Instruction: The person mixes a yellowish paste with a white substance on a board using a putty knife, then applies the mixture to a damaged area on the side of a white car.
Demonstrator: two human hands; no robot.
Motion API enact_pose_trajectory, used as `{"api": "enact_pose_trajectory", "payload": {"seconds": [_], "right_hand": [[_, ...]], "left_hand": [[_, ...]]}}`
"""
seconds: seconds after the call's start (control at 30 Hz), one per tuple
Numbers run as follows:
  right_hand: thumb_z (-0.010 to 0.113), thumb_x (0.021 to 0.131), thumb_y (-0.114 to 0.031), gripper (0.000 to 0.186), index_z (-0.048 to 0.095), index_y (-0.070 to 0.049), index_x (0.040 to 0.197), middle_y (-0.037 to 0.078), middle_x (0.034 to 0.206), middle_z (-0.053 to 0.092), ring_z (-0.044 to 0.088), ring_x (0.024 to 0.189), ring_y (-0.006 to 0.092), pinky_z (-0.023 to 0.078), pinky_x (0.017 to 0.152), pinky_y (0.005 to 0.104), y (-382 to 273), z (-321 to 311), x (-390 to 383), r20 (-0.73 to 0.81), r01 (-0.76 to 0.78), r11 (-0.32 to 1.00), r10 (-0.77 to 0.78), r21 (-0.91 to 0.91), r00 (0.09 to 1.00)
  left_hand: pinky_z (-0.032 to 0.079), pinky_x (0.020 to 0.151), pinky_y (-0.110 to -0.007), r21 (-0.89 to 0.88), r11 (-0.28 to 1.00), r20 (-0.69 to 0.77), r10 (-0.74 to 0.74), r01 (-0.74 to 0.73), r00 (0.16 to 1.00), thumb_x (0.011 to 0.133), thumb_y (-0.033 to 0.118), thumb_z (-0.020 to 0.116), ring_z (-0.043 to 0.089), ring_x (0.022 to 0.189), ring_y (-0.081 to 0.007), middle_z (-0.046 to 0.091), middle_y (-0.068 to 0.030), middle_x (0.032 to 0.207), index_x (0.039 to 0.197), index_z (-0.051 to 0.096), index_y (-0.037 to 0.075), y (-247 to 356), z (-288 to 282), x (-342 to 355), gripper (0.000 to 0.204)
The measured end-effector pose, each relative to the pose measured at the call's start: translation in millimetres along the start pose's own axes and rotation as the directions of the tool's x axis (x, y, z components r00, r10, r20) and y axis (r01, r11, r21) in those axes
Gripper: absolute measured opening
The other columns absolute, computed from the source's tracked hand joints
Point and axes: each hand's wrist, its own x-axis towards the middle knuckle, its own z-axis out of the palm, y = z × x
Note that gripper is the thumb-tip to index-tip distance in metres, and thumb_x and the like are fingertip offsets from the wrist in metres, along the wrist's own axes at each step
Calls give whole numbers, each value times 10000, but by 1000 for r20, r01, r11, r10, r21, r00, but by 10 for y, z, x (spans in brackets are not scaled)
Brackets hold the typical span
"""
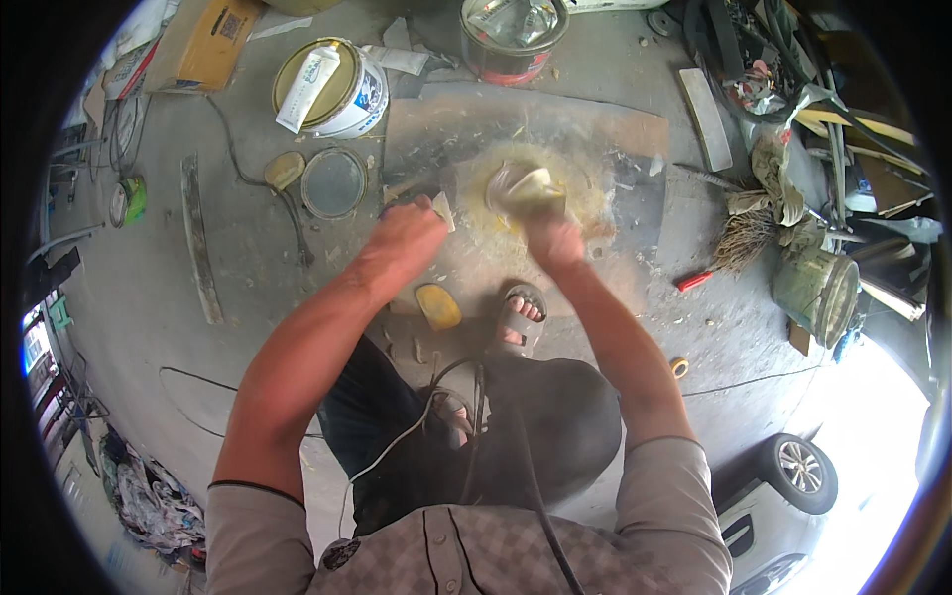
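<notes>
My left hand (412, 228) is closed on a small scraper (443, 214) with a pale blade, left of the putty patch. My right hand (555, 238), blurred, grips a wide putty knife (545, 208) over a lump of cream paste (526, 183) on a stained flat board (426, 129). A round grey lid (334, 181) lies left of the board. Below my left hand is a yellowish oval pad (437, 305).
A white can (362, 99) with a tube (307, 89) on its lid, a dark tin (514, 45) and a cardboard box (198, 45) sit behind. At right are a straw brush (744, 238), red-handled tool (694, 281) and bucket (813, 293). My sandalled foot (523, 317) is nearby; cables cross the floor.
</notes>
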Motion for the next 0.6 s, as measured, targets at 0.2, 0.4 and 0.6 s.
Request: {"api": "enact_pose_trajectory", "payload": {"seconds": [0.2, 0.4, 0.6], "right_hand": [[551, 809, -84, 145, 679, -74, 877, 124, 896, 665, 656, 931, 273, 569, 613, 387, 41, -72, 22, -263, 104, 990, -76, 95, 962], [555, 818, -114, 131, 679, -91, 852, 133, 873, 650, 673, 824, 280, 566, 649, 429, 152, -116, 192, -152, 256, 964, -242, 78, 958], [540, 848, -108, 149, 666, -55, 789, 142, 844, 662, 677, 746, 304, 562, 615, 421, 155, -29, 179, -47, 174, 984, -171, 48, 984]], "left_hand": [[580, 682, -446, -81, 997, -66, -1, -5, 998, 734, -24, 598, 701, 796, -373, 656, -261, 978, 842, 713, -40, 3, -73, -53, 158], [583, 683, -443, -116, 993, -98, 9, -20, 995, 740, -11, 595, 703, 802, -376, 657, -263, 967, 855, 719, -53, 67, -110, -15, 174], [584, 695, -444, -62, 998, -39, -2, 0, 999, 751, 0, 592, 703, 828, -381, 655, -254, 958, 877, 720, -58, 81, -63, 35, 188]]}}
